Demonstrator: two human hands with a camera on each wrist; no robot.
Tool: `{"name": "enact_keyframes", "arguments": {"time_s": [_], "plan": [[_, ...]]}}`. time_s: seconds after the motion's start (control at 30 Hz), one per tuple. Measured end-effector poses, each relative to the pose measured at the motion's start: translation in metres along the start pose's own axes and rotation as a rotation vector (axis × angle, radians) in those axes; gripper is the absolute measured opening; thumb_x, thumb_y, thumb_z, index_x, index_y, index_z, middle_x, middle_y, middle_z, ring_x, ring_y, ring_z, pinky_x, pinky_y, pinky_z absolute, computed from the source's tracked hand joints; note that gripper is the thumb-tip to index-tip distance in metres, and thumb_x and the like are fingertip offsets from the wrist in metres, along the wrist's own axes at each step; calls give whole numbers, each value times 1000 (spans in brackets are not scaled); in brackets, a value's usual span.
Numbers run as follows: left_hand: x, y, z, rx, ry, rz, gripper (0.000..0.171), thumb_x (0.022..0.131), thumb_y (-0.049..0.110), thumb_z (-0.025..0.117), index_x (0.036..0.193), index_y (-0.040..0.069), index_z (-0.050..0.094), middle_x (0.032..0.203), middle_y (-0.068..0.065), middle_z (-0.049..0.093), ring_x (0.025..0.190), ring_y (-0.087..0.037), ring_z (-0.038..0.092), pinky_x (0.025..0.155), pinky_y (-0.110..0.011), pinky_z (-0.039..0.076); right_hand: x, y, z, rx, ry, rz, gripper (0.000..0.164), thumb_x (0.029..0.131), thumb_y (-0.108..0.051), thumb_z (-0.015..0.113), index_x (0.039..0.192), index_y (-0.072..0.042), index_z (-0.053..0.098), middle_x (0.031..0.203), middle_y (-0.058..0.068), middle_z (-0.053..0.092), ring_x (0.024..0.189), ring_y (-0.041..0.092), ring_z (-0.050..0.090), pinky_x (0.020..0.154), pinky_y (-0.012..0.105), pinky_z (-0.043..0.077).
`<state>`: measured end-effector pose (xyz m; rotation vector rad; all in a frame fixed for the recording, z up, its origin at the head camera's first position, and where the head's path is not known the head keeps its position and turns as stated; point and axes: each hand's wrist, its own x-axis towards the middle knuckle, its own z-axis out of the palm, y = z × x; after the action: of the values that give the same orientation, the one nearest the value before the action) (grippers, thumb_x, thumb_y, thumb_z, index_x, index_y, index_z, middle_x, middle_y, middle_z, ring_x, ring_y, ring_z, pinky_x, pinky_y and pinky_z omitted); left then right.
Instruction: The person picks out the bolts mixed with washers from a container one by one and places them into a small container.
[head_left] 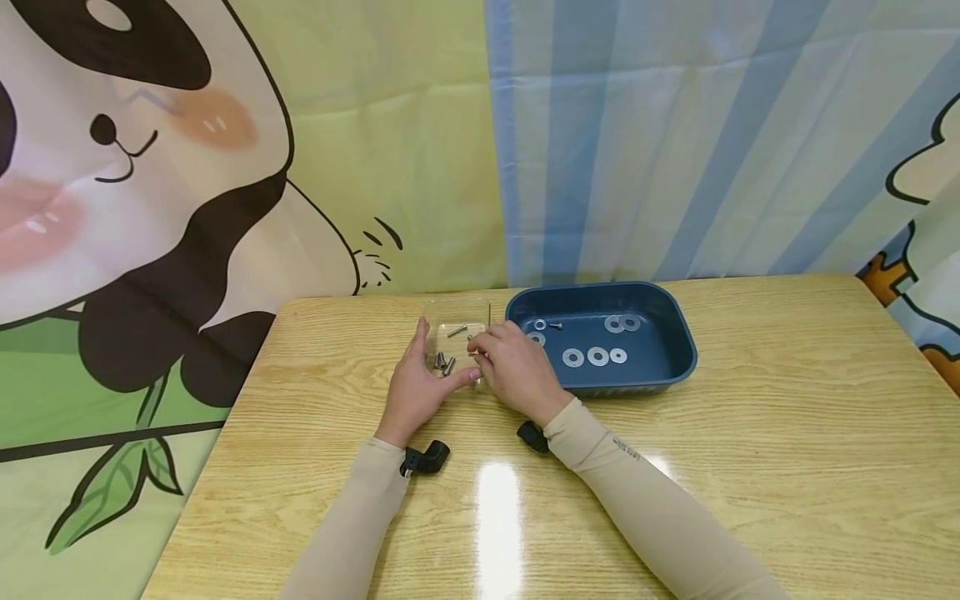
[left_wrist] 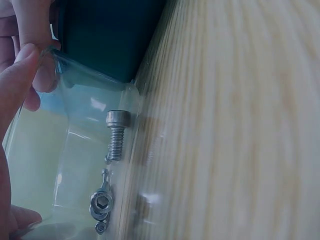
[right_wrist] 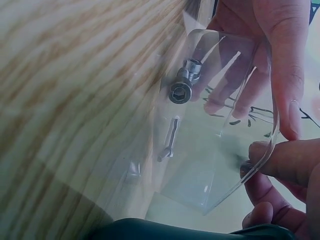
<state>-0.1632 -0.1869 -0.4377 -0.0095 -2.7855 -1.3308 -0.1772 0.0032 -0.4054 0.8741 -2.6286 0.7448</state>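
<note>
A clear plastic box (head_left: pixel 459 303) sits on the table near its back edge. My left hand (head_left: pixel 420 387) grips the box from the left, with its thumb across the near rim. Several socket-head bolts (left_wrist: pixel 117 135) of different sizes lie inside, and a slim one (right_wrist: pixel 171 137) rests apart from a thick bolt (right_wrist: pixel 180 92). My right hand (head_left: pixel 519 362) reaches over the box's right rim. Its thumb and forefinger pinch a small dark metal screw (right_wrist: pixel 245 168), mostly hidden by the fingertips.
Right of the box stands a dark blue tray (head_left: pixel 684 337) holding several flat washers (head_left: pixel 597 356) and a small bolt (head_left: pixel 556 326). A printed curtain (head_left: pixel 420 142) hangs behind the wooden table (head_left: pixel 787 433). Black wrist cameras (head_left: pixel 427 457) sit below both hands.
</note>
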Motion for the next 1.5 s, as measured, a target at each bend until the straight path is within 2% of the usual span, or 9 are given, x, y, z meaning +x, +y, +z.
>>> {"name": "enact_keyframes", "arguments": {"time_s": [0.33, 0.83, 1.1, 1.5], "plan": [[-1, 0, 0, -6, -3, -7, 130, 69, 74, 77, 164, 19, 7, 164, -12, 24, 144, -36, 34, 112, -56, 35, 0, 1, 0, -6, -1, 2, 12, 95, -11, 71, 105, -12, 77, 104, 3, 70, 101, 22, 60, 81, 36, 55], [0, 2, 0, 1, -5, -13, 128, 70, 71, 79, 163, 25, 4, 163, -11, 27, 144, -36, 35, 112, -58, 34, 0, 5, -10, -6, 76, 1, 13, 95, -11, 71, 106, -13, 77, 104, 5, 69, 92, 23, 57, 68, 34, 53], [-2, 1, 0, -10, -9, -19, 127, 71, 69, 80, 163, 26, 3, 164, -8, 24, 145, -36, 34, 113, -58, 33, -1, 11, -17, 7, 111, 26, 11, 94, -11, 72, 104, -11, 76, 102, 5, 69, 91, 23, 57, 69, 36, 53], [-1, 0, 0, -9, -12, -18, 124, 74, 62, 82, 163, 26, 3, 164, -9, 26, 143, -36, 36, 112, -58, 34, -2, 20, -23, 12, 105, 79, 13, 96, -12, 70, 107, -9, 76, 103, 8, 67, 93, 26, 56, 70, 38, 52]]}}
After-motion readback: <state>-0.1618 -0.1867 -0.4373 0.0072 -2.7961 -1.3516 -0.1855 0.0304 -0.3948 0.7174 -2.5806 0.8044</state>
